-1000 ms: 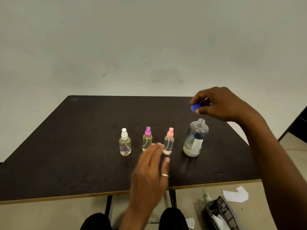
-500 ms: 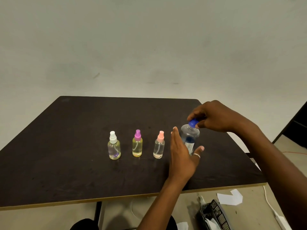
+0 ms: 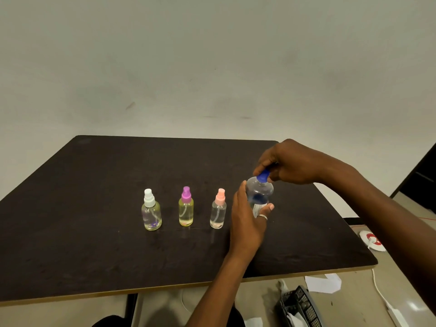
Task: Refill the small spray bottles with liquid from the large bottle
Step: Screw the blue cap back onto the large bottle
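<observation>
the fingertips of the right hand (image 3: pixel 290 161) are curled down and pinch the blue cap (image 3: pixel 263 177), which sits on the neck of the large bottle (image 3: pixel 259 194); whether the cap is screwed tight cannot be told. the left hand (image 3: pixel 245 223) grips that bottle's clear body, its fingers rising along the bottle's left side while one digit wearing a silver ring (image 3: pixel 263 217) curls across the front, over the white label. the large bottle stands upright on the dark table (image 3: pixel 94 208), right of centre, with its lower part hidden behind the left hand. just to its left three small spray bottles stand upright in a row, apart from each other: the pink-capped spray bottle (image 3: pixel 218 210) is nearest the left hand and close beside it, then the purple-capped spray bottle (image 3: pixel 186 207), whose liquid looks yellowish, then the white-capped spray bottle (image 3: pixel 151 211) at the far left. all three have their spray tops on and hold liquid. both forearms reach in from the lower right. on the floor beyond the table's near edge lie a black mesh basket (image 3: pixel 302 305), a scrap of white paper (image 3: pixel 323 283) and a white cable (image 3: pixel 379 291).
</observation>
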### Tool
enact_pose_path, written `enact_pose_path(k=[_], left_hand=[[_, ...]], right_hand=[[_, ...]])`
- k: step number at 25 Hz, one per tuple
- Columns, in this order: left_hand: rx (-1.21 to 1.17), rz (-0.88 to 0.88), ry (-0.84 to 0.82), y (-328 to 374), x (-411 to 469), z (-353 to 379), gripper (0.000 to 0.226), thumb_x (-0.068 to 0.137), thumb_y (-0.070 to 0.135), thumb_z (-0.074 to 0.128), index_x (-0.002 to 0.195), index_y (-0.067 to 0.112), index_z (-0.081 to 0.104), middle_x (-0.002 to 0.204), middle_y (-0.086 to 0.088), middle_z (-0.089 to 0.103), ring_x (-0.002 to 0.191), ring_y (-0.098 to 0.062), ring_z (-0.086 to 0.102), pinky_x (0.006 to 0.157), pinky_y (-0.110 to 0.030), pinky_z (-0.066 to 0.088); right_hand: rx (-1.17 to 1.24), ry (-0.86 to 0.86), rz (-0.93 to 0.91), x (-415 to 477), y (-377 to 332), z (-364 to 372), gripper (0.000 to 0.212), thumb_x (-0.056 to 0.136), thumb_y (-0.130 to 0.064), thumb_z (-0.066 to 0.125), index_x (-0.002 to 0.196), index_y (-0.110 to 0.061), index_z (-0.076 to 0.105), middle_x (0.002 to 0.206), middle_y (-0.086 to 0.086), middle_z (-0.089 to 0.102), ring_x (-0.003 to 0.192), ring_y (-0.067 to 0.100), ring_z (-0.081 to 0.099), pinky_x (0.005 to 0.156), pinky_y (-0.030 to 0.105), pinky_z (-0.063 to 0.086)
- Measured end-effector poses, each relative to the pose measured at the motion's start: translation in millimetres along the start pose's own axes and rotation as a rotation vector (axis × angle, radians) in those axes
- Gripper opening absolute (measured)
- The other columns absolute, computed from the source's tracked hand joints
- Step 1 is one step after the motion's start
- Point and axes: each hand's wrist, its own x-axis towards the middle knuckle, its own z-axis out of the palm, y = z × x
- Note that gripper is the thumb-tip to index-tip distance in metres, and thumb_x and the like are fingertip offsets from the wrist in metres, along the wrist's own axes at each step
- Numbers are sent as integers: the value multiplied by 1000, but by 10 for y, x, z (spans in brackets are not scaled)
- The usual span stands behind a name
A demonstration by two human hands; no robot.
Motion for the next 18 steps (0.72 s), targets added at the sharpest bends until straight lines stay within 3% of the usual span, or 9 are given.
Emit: enact_pose_path(k=[3,5,11,18], left_hand=[[19,12,40,5,4,-41,75,89,34,69,151,22,28,153,5,40,139,-7,38,108,-16,34],[30,27,57,-3,13,-60,73,90,32,69,150,23,29,151,5,42,137,-6,39,110,-19,35],[49,36,78,-40,27,-33,73,90,37,67,151,23,28,151,5,42,139,-9,39,113,-30,38],[22,8,70,-53,41,-12,75,89,40,67,151,28,26,153,8,39,140,-6,35,112,-23,35]], right_hand=[[-6,24,-16,77,-22,41,36,80,-4,74,106,-28,75,107,-13,72,96,6,65,89,32,54],[-4,21,-25,118,-25,50,35,80,-5,75,106,-28,75,107,-13,72,96,7,65,89,34,55],[8,-4,-37,151,-25,16,30,82,-10,76,109,-23,75,109,-9,72,93,6,66,89,27,54],[-180,-115,-67,278,-115,-36,24,87,-25,71,110,-19,74,104,-6,73,87,9,65,80,20,50]])
